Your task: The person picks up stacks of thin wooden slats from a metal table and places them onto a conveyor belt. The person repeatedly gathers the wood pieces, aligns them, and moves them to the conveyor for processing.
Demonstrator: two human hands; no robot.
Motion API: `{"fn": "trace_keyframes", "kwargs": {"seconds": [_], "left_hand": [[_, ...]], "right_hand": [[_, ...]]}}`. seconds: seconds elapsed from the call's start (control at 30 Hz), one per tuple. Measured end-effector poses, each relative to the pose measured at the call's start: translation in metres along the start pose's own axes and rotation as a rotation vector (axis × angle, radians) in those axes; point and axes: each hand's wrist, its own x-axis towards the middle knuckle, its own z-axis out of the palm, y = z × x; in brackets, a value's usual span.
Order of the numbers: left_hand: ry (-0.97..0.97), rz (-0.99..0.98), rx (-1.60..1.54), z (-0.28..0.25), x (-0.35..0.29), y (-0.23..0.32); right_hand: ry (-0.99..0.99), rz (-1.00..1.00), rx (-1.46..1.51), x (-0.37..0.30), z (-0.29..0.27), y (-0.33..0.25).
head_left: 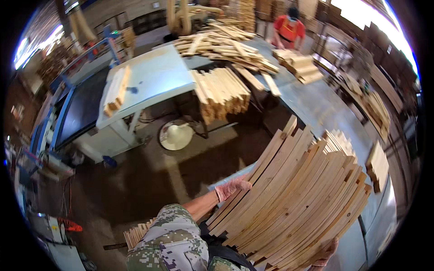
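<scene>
A wide row of long wooden strips (294,194), packed side by side, lies in front of me over the metal table. My left hand (234,187), in a pinkish knitted glove, presses against the row's left side with its fingers over the outermost strip. At the lower right, my right hand (326,255) in a similar glove grips the row's opposite side; its fingers are partly hidden by the wood. The strips' ends are uneven, and a few on the left stick out farther. Small dark knots show on some faces.
More wood lies beyond: a short-piece stack (337,142), a block (378,165), a strip bundle (221,92) and a loose pile (217,43). A white-topped machine table (153,67) stands left, a pale conical hat (176,135) below it. A person in red (289,29) works at the far end.
</scene>
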Motion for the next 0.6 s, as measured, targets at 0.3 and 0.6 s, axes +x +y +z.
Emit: {"fn": "trace_keyframes", "kwargs": {"seconds": [0.3,0.6], "left_hand": [[0.667,0.324,-0.026,-0.134,-0.27,0.181],[1.133,0.668,0.051,-0.173,-0.459,0.22]], "right_hand": [[-0.347,-0.114,-0.192,0.169,0.33,0.117],[-1.166,0.264,0.046,0.123,0.695,0.202]]}}
